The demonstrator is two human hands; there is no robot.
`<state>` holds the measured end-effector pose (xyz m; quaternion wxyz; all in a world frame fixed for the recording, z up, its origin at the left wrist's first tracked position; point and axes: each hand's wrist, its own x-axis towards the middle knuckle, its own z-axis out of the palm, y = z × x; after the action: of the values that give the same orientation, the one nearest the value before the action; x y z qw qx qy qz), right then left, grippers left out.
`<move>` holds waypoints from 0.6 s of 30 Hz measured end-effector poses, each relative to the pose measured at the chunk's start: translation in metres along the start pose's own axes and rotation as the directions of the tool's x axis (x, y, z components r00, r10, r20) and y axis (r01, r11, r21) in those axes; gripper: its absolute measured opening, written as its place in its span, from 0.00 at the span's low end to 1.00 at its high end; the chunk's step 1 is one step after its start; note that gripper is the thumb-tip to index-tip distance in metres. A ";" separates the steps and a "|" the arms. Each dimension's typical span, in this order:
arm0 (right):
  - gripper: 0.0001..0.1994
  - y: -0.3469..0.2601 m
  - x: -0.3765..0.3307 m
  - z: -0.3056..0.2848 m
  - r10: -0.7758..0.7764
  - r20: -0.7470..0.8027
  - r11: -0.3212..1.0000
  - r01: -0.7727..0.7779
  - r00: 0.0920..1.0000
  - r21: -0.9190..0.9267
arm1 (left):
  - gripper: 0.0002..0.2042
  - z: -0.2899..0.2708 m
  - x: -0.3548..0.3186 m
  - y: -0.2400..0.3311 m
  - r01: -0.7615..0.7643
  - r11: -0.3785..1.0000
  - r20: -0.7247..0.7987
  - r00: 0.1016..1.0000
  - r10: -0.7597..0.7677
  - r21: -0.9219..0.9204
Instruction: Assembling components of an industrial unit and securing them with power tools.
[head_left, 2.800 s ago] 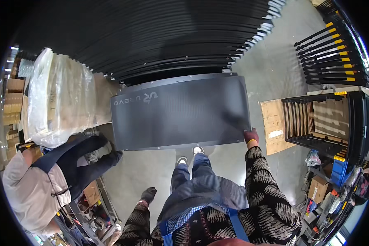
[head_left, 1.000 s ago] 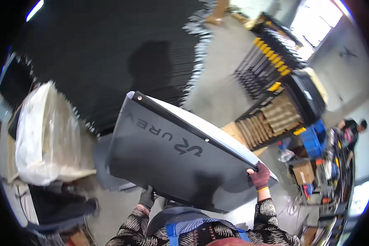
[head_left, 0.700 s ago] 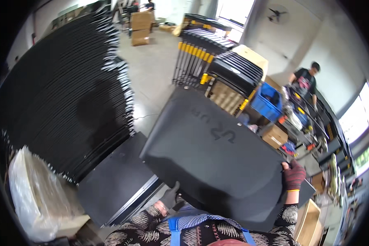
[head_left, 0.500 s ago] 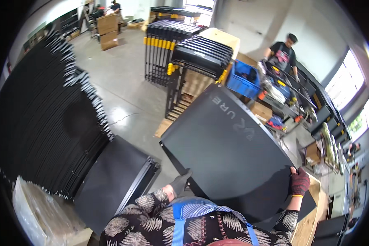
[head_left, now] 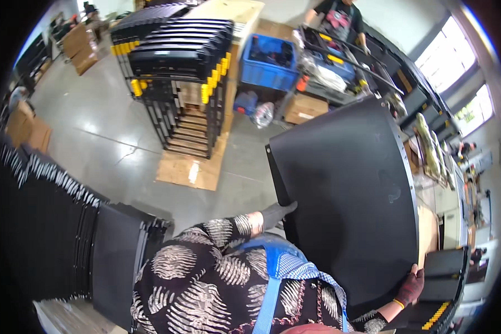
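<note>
A large dark grey sheet panel (head_left: 345, 189) with folded edges is held out in front of me, slightly bowed and tilted. My left hand (head_left: 279, 214), in a grey glove, grips its left edge, with the thumb lying on the face. My right hand (head_left: 411, 286), in a dark red knit glove, is closed round the panel's lower right edge, its thumb on the near side. The fingers behind the panel are hidden. Small holes or fasteners run along the panel's right flange.
Black frames with yellow clips (head_left: 178, 61) stand on a wooden pallet ahead left. A blue crate (head_left: 270, 61) and a cardboard box (head_left: 305, 107) are near a workbench, where a person (head_left: 339, 22) works. Stacked dark panels (head_left: 44, 239) stand at my left; more panels (head_left: 445, 264) are at my right.
My view has turned right, so the frames, crate and stacked panels sit farther left. The panel has swung rightward with both hands still on it.
</note>
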<state>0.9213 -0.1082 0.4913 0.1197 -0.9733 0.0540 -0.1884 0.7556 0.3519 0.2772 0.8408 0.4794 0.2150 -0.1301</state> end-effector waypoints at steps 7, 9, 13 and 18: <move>0.27 -0.058 0.063 0.049 0.125 -0.018 0.988 -0.126 0.992 -0.086 | 0.40 -0.012 0.155 0.090 0.068 0.992 0.047 0.996 -0.073 0.104; 0.28 -0.096 0.086 0.055 0.199 0.058 0.974 -0.191 0.978 -0.120 | 0.40 -0.022 0.205 0.116 0.076 0.988 0.056 0.995 -0.084 0.131; 0.32 -0.084 0.144 0.107 0.134 -0.107 0.991 -0.133 0.985 0.014 | 0.41 -0.032 0.300 0.188 0.112 0.973 0.029 0.992 -0.120 0.201; 0.34 -0.140 0.192 0.130 0.243 -0.154 0.965 -0.222 0.958 0.141 | 0.40 -0.039 0.396 0.273 0.040 0.927 0.071 0.995 -0.071 0.373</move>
<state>1.1566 0.0253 0.4776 0.1951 -0.9314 0.1665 -0.2584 1.2082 0.5188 0.2726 0.7391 0.6177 0.1650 -0.2120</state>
